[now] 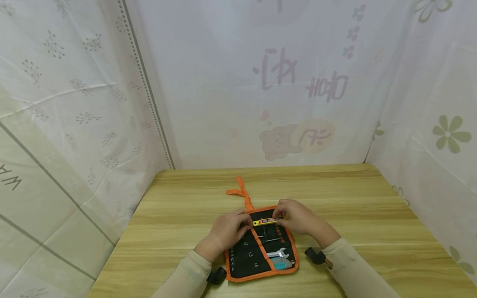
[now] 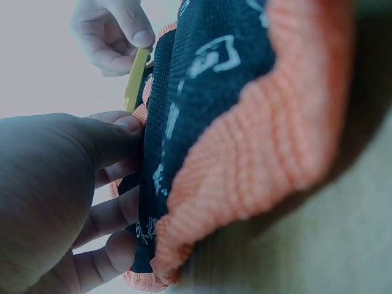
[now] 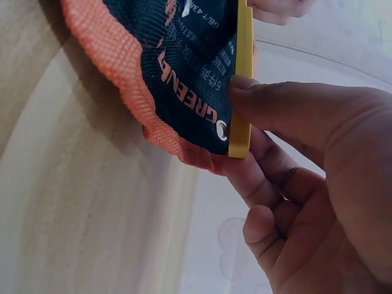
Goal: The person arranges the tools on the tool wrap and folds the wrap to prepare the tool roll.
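A black fabric tool roll (image 1: 242, 265) with orange trim lies unfolded on the table, printed with numbers down its left side. My right hand (image 1: 299, 217) pinches a slim yellow bar-shaped tool (image 1: 263, 221) with a printed label between thumb and fingers, above the upper part of the roll. In the right wrist view the thumb presses on the flat of the yellow tool (image 3: 241, 131). My left hand (image 1: 228, 229) pinches the orange edge of the pocket near the tool's left end. An open-ended wrench (image 1: 278, 253) and a teal-handled tool (image 1: 280, 264) stick out of the pocket.
Orange tie straps (image 1: 244, 194) stretch from the roll's top edge across the wooden table (image 1: 179, 194). Printed cloth hangs (image 1: 223, 103) behind the table and at both sides. Black wrist-worn devices (image 1: 314, 255) sit beside both forearms, close to the roll.
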`<state>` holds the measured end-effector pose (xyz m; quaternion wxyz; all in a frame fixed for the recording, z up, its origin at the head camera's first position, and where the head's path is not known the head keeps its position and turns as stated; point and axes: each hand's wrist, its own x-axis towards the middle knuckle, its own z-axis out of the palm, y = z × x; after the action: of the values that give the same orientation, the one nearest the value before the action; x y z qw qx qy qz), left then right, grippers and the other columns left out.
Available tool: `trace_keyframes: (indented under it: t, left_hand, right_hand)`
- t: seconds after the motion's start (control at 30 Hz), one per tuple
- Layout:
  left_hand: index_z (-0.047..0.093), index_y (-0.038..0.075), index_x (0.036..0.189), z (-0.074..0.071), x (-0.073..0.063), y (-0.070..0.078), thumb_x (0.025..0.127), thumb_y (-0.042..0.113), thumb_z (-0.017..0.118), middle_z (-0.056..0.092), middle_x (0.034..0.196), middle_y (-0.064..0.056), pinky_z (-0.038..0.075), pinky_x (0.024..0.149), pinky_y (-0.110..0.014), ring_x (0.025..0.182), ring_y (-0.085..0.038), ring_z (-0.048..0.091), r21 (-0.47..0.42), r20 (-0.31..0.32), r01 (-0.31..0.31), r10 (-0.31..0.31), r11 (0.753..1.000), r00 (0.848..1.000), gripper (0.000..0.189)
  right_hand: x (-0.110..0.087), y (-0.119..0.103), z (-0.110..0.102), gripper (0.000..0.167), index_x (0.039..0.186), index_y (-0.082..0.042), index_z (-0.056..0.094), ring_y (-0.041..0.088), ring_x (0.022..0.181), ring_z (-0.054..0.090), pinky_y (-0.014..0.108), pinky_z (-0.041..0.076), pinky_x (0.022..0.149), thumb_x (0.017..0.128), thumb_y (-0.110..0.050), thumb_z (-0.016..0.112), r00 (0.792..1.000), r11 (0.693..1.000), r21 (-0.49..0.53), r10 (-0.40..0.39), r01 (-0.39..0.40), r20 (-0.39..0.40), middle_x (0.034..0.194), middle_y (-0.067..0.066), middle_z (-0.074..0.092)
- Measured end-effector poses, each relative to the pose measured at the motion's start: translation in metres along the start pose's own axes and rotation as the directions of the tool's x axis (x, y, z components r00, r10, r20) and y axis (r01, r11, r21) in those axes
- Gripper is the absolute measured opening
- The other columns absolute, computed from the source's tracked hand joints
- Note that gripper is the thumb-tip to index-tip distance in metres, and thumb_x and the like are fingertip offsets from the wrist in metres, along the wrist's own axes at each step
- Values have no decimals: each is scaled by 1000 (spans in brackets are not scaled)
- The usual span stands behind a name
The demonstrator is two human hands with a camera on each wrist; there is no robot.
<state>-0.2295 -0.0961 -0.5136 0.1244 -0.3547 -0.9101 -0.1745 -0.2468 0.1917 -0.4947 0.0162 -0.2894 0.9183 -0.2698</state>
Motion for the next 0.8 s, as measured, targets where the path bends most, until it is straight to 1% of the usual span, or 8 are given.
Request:
trace_keyframes:
  t: [0.1, 0.23, 0.37, 0.6, 0.8]
  left_hand:
    - [74, 28, 97, 0, 0, 0, 97, 27, 79, 59, 93, 15, 50, 65, -23, 76, -1, 57, -2, -5, -10, 10, 1000, 1000, 5]
    - [73, 28, 98, 1, 0, -1, 99, 28, 76, 59, 94, 14, 49, 64, -23, 75, -1, 57, -12, -1, -23, 23, 1000, 1000, 3]
    - [72, 28, 97, 2, 0, -2, 101, 29, 74, 58, 93, 14, 48, 63, -22, 74, -1, 55, -16, 0, -34, 34, 999, 999, 4]
    - [69, 29, 96, 1, 1, 0, 99, 23, 76, 55, 91, 14, 44, 59, -22, 68, -2, 49, -9, 4, -42, 42, 999, 999, 9]
    - [69, 28, 97, 0, 1, 1, 101, 25, 73, 54, 92, 13, 44, 60, -22, 69, -2, 49, -22, 20, -39, 40, 999, 999, 6]
  right_hand:
    - [1, 0, 1, 20, 97, -30, 77, 11, 83, 56, 29, 50, 72, 92, -12, 82, 1000, 1000, 14, -19, 19, -8, 91, -16, 57]
    - [2, -1, 3, 20, 99, -30, 79, 14, 81, 54, 29, 49, 69, 92, -11, 82, 1000, 999, 22, -31, 31, 2, 90, -13, 57]
    - [2, -3, 4, 19, 102, -28, 80, 13, 80, 51, 28, 48, 68, 93, -12, 82, 999, 999, 5, -52, 52, 5, 89, -12, 56]
    - [3, -4, 7, 18, 106, -26, 82, 7, 78, 48, 26, 48, 67, 93, -13, 82, 996, 996, -24, -86, 86, 0, 89, -12, 55]
    - [5, -4, 11, 19, 107, -25, 82, 9, 76, 49, 25, 48, 66, 93, -12, 82, 993, 993, -19, -115, 114, -7, 88, -9, 54]
